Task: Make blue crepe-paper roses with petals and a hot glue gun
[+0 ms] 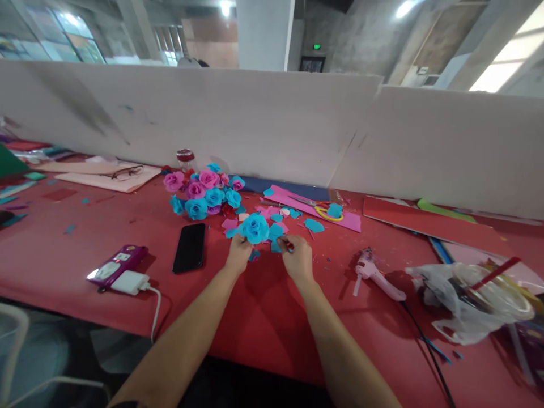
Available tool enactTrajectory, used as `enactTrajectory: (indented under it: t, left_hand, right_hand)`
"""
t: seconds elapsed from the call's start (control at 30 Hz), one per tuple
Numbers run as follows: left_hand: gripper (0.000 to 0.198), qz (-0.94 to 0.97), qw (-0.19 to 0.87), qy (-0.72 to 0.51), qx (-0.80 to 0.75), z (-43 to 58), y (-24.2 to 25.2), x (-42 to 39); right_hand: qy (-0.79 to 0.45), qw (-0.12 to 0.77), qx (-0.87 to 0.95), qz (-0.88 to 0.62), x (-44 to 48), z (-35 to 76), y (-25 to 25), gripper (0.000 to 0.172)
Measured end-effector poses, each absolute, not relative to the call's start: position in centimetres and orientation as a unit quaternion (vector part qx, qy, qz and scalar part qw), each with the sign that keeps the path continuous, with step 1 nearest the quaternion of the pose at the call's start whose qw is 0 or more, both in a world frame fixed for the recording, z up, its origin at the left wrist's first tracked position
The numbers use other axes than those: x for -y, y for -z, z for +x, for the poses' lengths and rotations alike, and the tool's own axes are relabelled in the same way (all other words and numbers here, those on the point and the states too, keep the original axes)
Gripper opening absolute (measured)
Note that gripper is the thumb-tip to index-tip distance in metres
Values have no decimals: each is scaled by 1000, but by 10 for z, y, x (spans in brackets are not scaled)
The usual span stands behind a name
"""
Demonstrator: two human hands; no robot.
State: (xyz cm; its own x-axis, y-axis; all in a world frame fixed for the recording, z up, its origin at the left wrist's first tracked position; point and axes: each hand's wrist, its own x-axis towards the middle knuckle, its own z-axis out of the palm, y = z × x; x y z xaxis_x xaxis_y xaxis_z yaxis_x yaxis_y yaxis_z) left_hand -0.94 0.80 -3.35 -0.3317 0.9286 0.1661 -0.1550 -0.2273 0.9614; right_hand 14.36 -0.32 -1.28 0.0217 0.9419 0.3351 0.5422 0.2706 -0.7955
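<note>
My left hand [238,253] is closed on a blue paper rose [255,228], which faces up above the red table. To the right of the rose, my right hand [298,258] is pinched at the edge of a blue paper petal [275,247]; its fingertips are partly hidden. Loose blue and pink paper pieces [314,225] lie around and beyond both hands. At the back left stands a bunch of pink, blue and red paper roses [209,195]. Yellow-handled scissors [327,213] rest on a pink paper sheet [351,221] behind my right hand.
A black phone [189,248] lies left of my left hand, with a purple power strip [123,260] and white charger [131,282] beyond. On the right are a pink glue gun [378,275] with a cord and a plastic bag [459,306] around a cup. A white partition [255,124] borders the table.
</note>
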Motion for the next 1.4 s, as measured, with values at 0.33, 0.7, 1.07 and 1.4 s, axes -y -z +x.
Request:
enactTrajectory:
  t: [0.33, 0.7, 1.07, 1.4]
  left_hand:
    - [23, 514, 441, -621, -396, -5, 26, 8]
    - [8, 590, 303, -622, -416, -7, 11, 16]
    - [29, 337, 429, -703, -457, -13, 15, 8]
    - [32, 553, 278, -595, -512, -14, 17, 0]
  right_hand:
    - [-400, 505, 610, -461, 11, 124, 24, 16]
    - [-409, 574, 548, -449, 12, 121, 15, 12]
    - [-191, 586, 593, -518, -7, 157, 23, 15]
    - [-56, 581, 577, -572, -19, 184, 19, 24]
